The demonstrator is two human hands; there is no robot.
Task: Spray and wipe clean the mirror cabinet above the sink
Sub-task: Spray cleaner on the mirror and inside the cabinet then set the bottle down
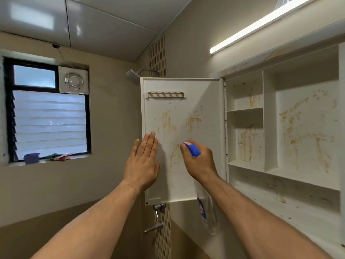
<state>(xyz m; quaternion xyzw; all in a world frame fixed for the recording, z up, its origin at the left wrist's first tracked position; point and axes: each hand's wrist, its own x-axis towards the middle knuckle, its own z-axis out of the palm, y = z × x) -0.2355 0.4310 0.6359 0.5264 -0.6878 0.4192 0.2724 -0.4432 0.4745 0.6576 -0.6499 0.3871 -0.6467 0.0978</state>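
The white cabinet door (186, 113) stands swung open, its inner face streaked with brown stains. My left hand (143, 163) lies flat with straight fingers against the door's left edge. My right hand (199, 161) grips a clear spray bottle (207, 212) by its blue trigger head (193, 148), nozzle aimed at the stained door. The open cabinet (270, 165) at right shows white shelves and compartments, spattered with the same brown marks. No cloth is in either hand.
A lit tube light (261, 25) runs above the cabinet. A shower head (133, 75) and taps (158, 217) sit behind and below the door. At left a louvred window (48, 120) with an exhaust fan (73, 82) has a blue tub (31, 157) on its sill.
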